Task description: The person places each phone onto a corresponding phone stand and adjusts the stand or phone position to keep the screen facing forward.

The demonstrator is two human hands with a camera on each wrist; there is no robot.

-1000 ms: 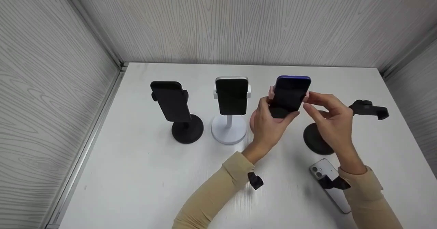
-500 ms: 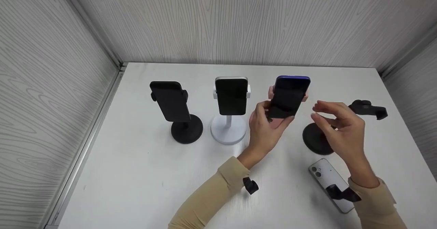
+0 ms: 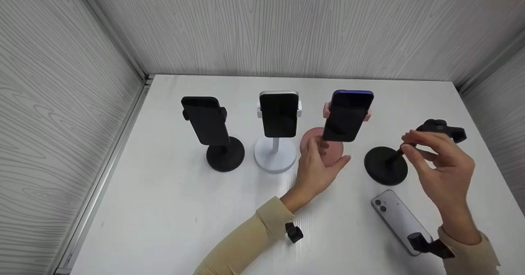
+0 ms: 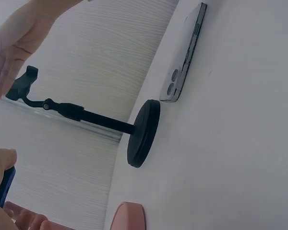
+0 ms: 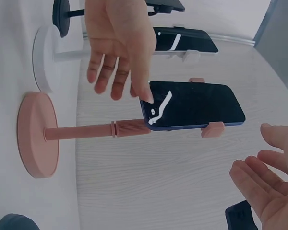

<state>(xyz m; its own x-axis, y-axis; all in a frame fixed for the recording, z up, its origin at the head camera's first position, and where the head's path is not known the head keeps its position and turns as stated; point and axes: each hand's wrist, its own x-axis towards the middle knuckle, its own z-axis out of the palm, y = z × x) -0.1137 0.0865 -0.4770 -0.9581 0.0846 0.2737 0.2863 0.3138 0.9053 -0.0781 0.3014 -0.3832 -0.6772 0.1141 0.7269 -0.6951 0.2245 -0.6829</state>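
A blue-edged phone (image 3: 348,117) sits clamped in a pink phone stand (image 5: 86,132), screen facing me. My left hand (image 3: 318,172) is just below that phone, fingers and thumb spread and holding nothing. In the right wrist view, its thumb overlaps the phone's lower end; whether they touch I cannot tell. My right hand (image 3: 445,164) hovers in front of an unloaded black phone stand (image 3: 385,166), its fingers fairly straight. In the right wrist view nothing lies in the right hand. A white-backed phone (image 3: 400,219) lies camera side up on the table, partly covered by the right wrist's camera mount.
To the left, a black stand (image 3: 231,160) holds a dark phone (image 3: 205,119). Beside it, a white stand (image 3: 275,156) holds a silver-edged phone (image 3: 279,114). Pale wood-grain walls (image 3: 254,29) bound the white table (image 3: 164,209) at the back and sides.
My right hand has left the pink clamp's right side and moved right and down. My left hand has loosened from the blue-edged phone's lower end and dropped slightly; the phone stays in the stand.
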